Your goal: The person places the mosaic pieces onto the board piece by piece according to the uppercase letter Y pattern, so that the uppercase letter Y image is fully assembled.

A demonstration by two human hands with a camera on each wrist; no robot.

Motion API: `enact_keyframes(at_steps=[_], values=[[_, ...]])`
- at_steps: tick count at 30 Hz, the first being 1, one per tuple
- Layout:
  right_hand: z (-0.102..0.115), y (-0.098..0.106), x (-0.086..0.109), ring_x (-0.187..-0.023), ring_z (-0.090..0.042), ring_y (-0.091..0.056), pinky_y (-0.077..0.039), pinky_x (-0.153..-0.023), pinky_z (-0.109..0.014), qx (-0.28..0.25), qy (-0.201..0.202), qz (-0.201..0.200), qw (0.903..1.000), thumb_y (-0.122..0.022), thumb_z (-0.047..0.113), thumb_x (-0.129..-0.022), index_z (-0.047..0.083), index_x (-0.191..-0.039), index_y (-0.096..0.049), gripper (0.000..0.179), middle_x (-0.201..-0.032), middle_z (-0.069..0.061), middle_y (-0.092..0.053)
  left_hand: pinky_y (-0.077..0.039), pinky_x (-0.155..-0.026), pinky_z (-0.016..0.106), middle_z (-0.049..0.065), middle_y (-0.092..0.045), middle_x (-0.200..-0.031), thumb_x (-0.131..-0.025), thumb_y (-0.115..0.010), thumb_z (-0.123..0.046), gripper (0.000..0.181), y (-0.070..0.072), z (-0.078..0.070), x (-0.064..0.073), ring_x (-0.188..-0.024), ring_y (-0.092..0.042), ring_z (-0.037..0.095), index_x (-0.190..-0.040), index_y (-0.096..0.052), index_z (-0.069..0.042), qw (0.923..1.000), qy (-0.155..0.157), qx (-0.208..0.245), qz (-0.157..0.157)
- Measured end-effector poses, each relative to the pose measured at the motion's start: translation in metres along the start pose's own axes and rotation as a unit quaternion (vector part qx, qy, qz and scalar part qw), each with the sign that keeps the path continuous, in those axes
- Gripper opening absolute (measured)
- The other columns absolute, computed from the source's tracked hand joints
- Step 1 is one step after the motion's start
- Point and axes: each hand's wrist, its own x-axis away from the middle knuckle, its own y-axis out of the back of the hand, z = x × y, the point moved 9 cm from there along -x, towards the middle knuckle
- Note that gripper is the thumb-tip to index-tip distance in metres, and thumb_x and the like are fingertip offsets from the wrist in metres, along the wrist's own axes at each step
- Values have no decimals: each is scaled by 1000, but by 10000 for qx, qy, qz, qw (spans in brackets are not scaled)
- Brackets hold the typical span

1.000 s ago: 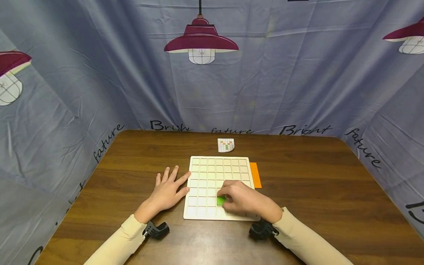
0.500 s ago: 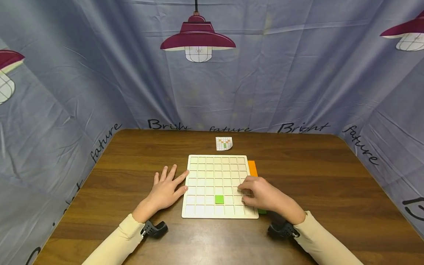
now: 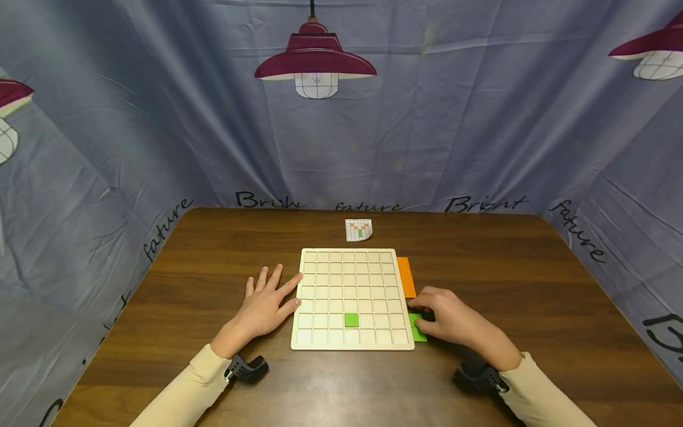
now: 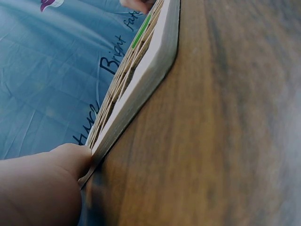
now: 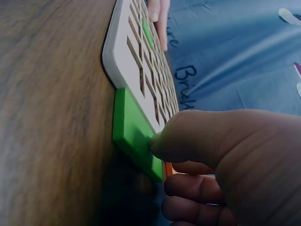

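A pale grid board [image 3: 349, 292] lies on the wooden table, with one green square tile [image 3: 351, 320] set in a cell of its second row from the front. Spread flat, my left hand [image 3: 262, 307] rests on the table, its index finger and thumb touching the board's left edge. Just off the board's right edge lie green tiles [image 3: 420, 335]. My right hand [image 3: 448, 315] is over them; in the right wrist view its thumb touches a green tile [image 5: 134, 127]. A gap shows between thumb and index finger in the head view.
Behind the green tiles, a strip of orange tiles [image 3: 406, 277] runs along the board's right side. A small paper card [image 3: 358, 229] printed with a coloured grid pattern lies beyond the board. A blue-grey curtain [image 3: 341, 148] hangs around the table.
My right hand has left the green tile in the board's cell and moved right, off the board to the green tiles beside it. The left hand keeps its place.
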Motion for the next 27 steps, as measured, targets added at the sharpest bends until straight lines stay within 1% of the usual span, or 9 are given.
enact_keyframes(at_steps=[5,9,17,27], values=[[-4,3,5,-76,-5,-59,-51,-65,-23,60,-121,23,9999,-79,7,-80,2,-107,-77,27,-94,-2,-71,-6,-114,81,28,-17,-168,-106,-51,-42,58,3,-1,0,-153,-7,59,-160,-38,-25,10000,-17,6,-46],[-6,3,7,-77,-5,-60,-53,-66,-23,83,-179,30,9998,-81,8,-80,2,-106,-78,27,-94,-2,-70,-7,-114,82,29,-18,-167,-105,-52,-43,58,3,-1,0,-153,-7,59,-159,-39,-25,10000,-27,0,-66],[-6,2,7,-74,-3,-55,-50,-64,-22,-31,-201,41,9998,-79,6,-80,1,-106,-78,27,-92,-1,-70,-7,-114,81,28,-17,-168,-106,-51,-43,58,1,1,0,-153,-7,58,-159,-38,-25,10000,16,-38,-19],[-2,-1,-2,-71,-3,-51,-46,-62,-19,-190,21,-6,9998,-77,2,-79,1,-105,-77,25,-88,-1,-68,-7,-114,81,28,-19,-167,-106,-50,-43,58,1,0,1,-153,-7,58,-159,-39,-25,10000,25,-8,-36]])
